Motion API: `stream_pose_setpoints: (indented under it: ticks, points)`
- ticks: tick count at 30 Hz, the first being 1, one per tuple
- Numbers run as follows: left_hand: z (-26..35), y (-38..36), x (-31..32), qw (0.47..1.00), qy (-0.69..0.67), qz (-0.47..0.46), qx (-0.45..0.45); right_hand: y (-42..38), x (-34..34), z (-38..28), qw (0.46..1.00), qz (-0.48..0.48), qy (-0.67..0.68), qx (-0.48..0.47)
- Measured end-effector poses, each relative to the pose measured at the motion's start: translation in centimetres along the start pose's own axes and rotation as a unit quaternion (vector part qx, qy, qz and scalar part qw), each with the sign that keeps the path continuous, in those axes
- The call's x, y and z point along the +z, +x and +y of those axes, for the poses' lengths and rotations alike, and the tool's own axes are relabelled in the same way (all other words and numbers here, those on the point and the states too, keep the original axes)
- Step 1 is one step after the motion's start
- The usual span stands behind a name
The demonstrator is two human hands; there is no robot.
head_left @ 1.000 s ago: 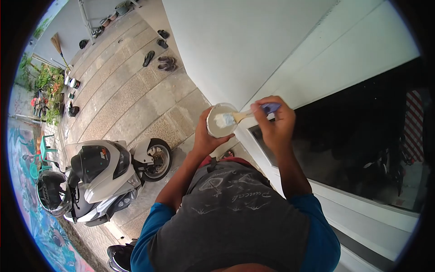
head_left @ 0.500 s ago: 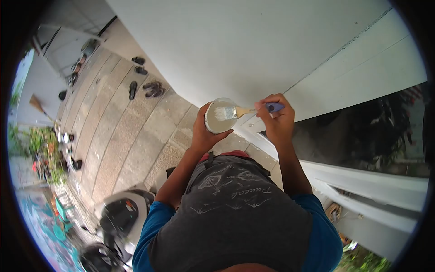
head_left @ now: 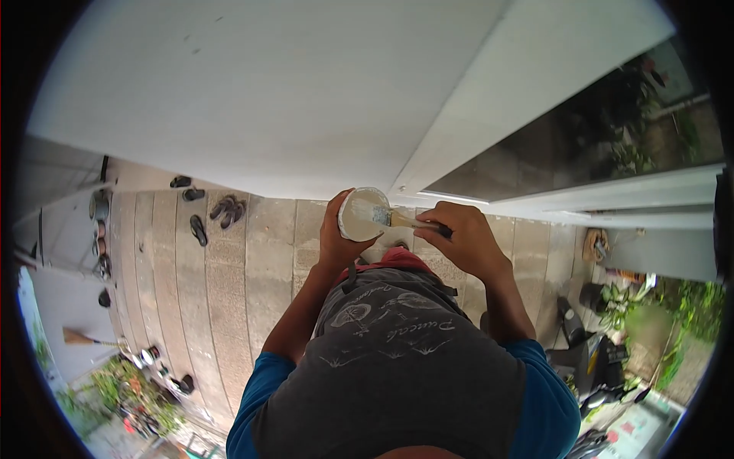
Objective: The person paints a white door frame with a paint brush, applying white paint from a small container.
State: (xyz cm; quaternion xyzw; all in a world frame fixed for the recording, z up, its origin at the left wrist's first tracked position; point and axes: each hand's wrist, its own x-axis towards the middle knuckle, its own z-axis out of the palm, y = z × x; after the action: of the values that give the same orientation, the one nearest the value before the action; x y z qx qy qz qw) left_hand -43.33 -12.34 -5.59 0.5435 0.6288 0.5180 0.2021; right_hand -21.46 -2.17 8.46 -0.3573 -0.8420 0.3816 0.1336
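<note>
My left hand [head_left: 336, 237] grips a small round pot of white paint [head_left: 361, 214], held up in front of my chest. My right hand [head_left: 462, 237] holds a paintbrush [head_left: 394, 218] by its handle. The brush's white bristles rest inside the pot's mouth. Both hands are close together just below the white wall [head_left: 267, 99].
A dark window [head_left: 581, 145] in a white frame sits to the right of the wall. Several sandals [head_left: 206, 210] lie on the paved floor [head_left: 245, 283] at left. Potted plants [head_left: 122, 382] and a broom [head_left: 80, 336] are at lower left, more plants [head_left: 642, 314] at lower right.
The view has swung round, so the scooters at left are gone and the wall fills the top. My hands stay together, the brush still in the pot, now lower in view.
</note>
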Motion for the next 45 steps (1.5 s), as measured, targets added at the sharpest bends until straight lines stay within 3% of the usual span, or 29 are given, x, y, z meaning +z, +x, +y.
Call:
stream_pose_setpoints:
  ticks: [5,7,9,11,14,19,21,23,27,29,40,43,45]
  points:
    - [0.0,0.4,3.8,0.996,-0.077,-0.047,0.028,-2.9,-0.8,3.7,0.999,0.018,0.043,0.019]
    - [-0.5,0.0,5.3,0.995,-0.075,-0.055,0.023,-3.8,-0.7,5.1,0.982,-0.032,0.161,0.089]
    - [-0.9,-0.5,6.5,0.995,-0.071,-0.066,0.017,-4.7,0.0,6.8,0.97,-0.035,0.218,0.098]
    - [-1.2,-0.9,7.4,0.983,-0.169,-0.068,-0.017,-5.6,1.3,8.7,0.955,-0.036,0.272,0.11]
    - [-0.3,-0.3,7.7,0.976,-0.191,-0.088,-0.053,-6.6,2.8,10.0,0.918,-0.009,0.38,0.112]
    - [-1.8,1.4,7.6,0.969,-0.204,-0.137,-0.037,-7.0,4.2,9.9,0.824,0.074,0.54,0.155]
    - [-2.9,2.5,6.9,0.963,-0.209,-0.164,-0.037,-6.8,5.8,11.3,0.809,0.127,0.554,0.149]
    - [-3.9,3.9,5.8,0.971,-0.169,-0.161,0.045,-6.5,8.3,13.6,0.798,0.205,0.542,0.167]
    - [-5.4,6.6,3.1,0.957,-0.178,-0.218,0.068,-5.5,14.9,19.4,0.747,0.311,0.562,0.17]
    - [-5.6,7.7,1.4,0.954,-0.156,-0.237,0.1,-4.9,18.0,20.8,0.729,0.366,0.536,0.218]
    - [-10.0,11.0,-3.8,0.937,-0.118,-0.297,0.143,3.1,27.2,22.8,0.694,0.431,0.535,0.213]
    - [-10.0,11.2,-4.2,0.934,-0.128,-0.307,0.133,3.8,30.0,25.1,0.7,0.445,0.474,0.296]
    - [-10.1,11.4,-4.1,0.932,-0.134,-0.309,0.133,4.5,30.2,25.7,0.679,0.426,0.416,0.431]
